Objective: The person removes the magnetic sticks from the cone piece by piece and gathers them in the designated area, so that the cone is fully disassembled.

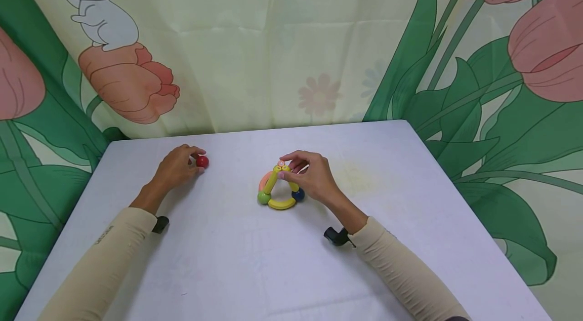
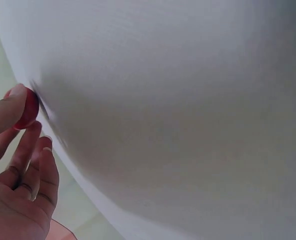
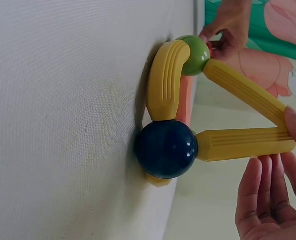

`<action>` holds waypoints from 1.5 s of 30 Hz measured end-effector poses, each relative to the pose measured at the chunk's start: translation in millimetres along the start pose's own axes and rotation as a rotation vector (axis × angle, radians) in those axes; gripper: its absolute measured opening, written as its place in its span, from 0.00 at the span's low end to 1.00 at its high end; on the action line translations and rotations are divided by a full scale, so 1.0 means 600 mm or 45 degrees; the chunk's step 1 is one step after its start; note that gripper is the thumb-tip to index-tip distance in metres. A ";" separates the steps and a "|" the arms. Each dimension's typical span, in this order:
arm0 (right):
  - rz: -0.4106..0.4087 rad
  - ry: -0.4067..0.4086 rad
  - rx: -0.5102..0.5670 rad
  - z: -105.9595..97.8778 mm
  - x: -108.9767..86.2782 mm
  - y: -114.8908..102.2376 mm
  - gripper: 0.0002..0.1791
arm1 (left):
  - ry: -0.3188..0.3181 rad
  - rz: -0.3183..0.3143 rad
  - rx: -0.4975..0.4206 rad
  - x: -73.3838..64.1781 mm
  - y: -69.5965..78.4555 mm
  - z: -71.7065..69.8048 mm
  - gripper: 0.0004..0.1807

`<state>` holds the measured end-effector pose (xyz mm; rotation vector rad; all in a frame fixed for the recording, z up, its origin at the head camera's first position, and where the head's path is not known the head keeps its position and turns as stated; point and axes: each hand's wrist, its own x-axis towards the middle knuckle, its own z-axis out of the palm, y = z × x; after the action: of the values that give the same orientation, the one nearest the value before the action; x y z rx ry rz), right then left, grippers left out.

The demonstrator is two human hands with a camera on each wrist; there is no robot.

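At the table's back left my left hand (image 1: 176, 166) pinches a small red ball (image 1: 202, 161) between thumb and fingers. The left wrist view shows the ball (image 2: 30, 109) at the thumb tip, close over the white surface. Right of it, my right hand (image 1: 316, 175) holds the top of a ball-and-rod building toy. Two straight yellow rods (image 3: 245, 142) lean together at my fingertips. They rise from a green ball (image 3: 194, 57) and a dark blue ball (image 3: 166, 149). A curved yellow rod (image 1: 281, 204) joins these balls at the front. Behind is a pink curved rod (image 1: 264, 179).
A white cloth covers the table (image 1: 218, 260). Its back edge meets a printed curtain (image 1: 237, 68) with tulips and a rabbit. A dark wrist camera (image 1: 337, 236) sits under my right cuff, another (image 1: 160, 225) under the left.
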<state>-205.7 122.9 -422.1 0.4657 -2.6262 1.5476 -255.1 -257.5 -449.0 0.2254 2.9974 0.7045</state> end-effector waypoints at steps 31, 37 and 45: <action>0.006 -0.014 -0.016 -0.002 0.001 -0.001 0.19 | 0.093 0.093 0.064 -0.021 0.017 -0.015 0.35; 0.009 -0.012 -0.009 -0.001 0.001 -0.002 0.19 | 0.303 0.247 0.034 -0.045 0.077 -0.022 0.33; -0.002 -0.012 -0.011 0.000 0.001 0.000 0.20 | 0.387 0.497 -0.031 -0.079 0.201 0.006 0.27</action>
<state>-206.0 123.0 -421.9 0.4755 -2.6373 1.5371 -192.5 -156.4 -397.6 0.7857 3.2634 0.8753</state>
